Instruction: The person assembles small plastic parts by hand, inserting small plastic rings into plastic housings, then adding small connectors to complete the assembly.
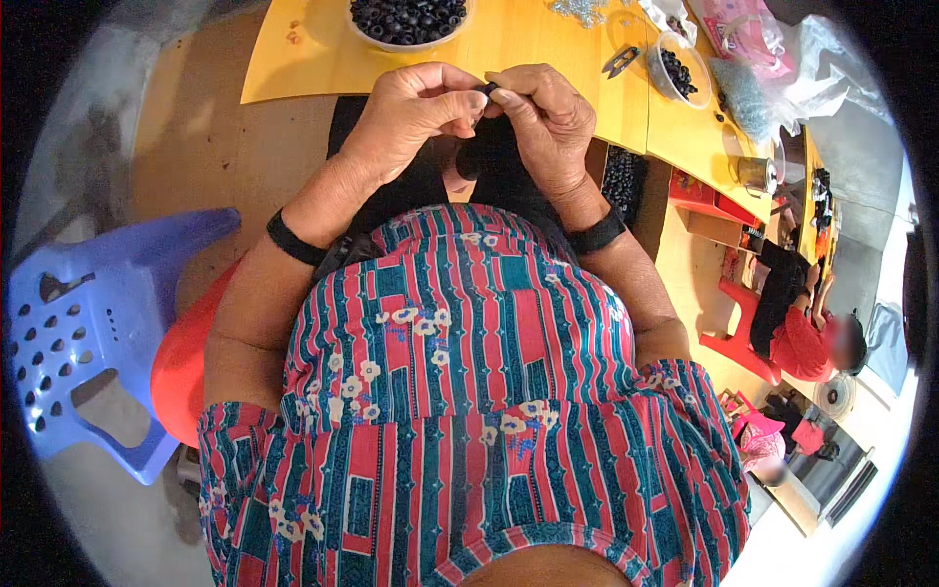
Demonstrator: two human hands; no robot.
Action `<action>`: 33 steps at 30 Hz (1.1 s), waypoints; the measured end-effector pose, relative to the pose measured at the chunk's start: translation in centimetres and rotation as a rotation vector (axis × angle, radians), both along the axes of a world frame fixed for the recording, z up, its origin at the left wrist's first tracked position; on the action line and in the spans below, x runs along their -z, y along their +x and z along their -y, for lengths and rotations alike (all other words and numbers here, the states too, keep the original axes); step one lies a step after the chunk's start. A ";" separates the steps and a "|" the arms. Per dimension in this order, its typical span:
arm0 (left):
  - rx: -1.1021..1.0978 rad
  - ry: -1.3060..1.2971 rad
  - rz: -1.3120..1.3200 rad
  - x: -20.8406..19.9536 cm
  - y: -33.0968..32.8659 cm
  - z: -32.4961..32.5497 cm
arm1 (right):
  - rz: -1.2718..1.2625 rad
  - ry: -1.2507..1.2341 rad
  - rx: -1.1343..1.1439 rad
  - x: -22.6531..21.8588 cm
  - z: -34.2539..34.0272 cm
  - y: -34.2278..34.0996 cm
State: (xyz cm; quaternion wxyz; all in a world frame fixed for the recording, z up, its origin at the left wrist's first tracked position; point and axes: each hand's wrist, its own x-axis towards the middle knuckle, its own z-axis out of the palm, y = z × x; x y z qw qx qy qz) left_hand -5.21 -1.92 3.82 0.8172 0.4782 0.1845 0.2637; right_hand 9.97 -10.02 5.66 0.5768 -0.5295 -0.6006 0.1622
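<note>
Firstly, nearest, filling the centre down to six o'clock: striped shirt, soft printed cloth in red and teal with pale flowers. Further out, matte black wristbands, one between nine and ten o'clock, one at two. Next, just off twelve o'clock, left hand and right hand, both closed in fingertip pinches and gripping the small black part between them, seen against the near edge of the table. Shape mostly covered by the fingers; cannot tell whether one piece or two. For good control, probably best to support from both sides with thumb and index pads, press lightly and evenly, steady both wrists, and use small finger movements to limit slipping. Beyond, close to twelve o'clock, a round translucent bowl heaped with glossy black rings, apparently hard and smooth, many with open centres. Toward one o'clock, small snips flat on the smooth yellow tabletop. At half past one, a second clear bowl, holding fewer black pieces; just beside, crinkled clear plastic bags. Past two o'clock, a shiny metal cup. Farthest, just past three, a co-worker in red.
</note>
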 end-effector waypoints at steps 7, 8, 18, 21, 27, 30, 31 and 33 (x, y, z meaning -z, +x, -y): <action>-0.097 0.272 -0.058 -0.3 0.1 0.2 | -0.143 -0.111 -0.055 -0.5 0.2 0.1; -0.118 0.302 -0.066 -0.5 0.1 0.2 | -0.257 -0.181 -0.054 -0.5 0.2 0.0; -0.301 0.549 0.071 -0.6 0.4 -0.4 | -1.068 -0.469 -0.418 -0.8 -0.5 0.3; -0.303 0.697 0.000 0.2 0.4 -0.8 | -1.026 -0.572 -0.467 -0.8 -0.6 0.6; -0.402 0.735 0.067 0.1 0.6 -0.7 | -0.897 -0.596 -0.548 -1.3 -0.5 0.9; -0.426 0.822 0.041 0.1 0.5 -0.8 | -0.859 -0.615 -0.525 -1.8 -0.4 0.7; -0.410 0.793 0.045 0.0 0.5 -0.7 | -0.839 -0.623 -0.482 -1.9 -0.3 0.6; -0.392 0.763 0.049 0.0 0.6 -0.5 | -0.820 -0.631 -0.438 -2.0 -0.2 0.6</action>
